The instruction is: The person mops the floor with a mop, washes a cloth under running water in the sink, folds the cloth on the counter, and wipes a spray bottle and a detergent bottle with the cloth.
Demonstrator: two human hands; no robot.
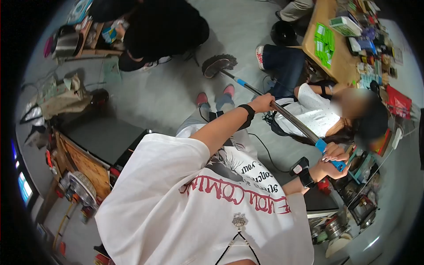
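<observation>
Mop (295,121), left hand (263,102) nearer its head (215,65)

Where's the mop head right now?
In the head view, the mop head is upper centre, beyond the pink shoes, between the person in black on the left and the red-and-white shoe on the right.

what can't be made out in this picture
Pole: head view, stretch inside left hand hidden by its fingers
Screen: head view, cut off by dark lens rim
Green packets: head view, print too small
Person in dotted top: head view, face blurred
</observation>
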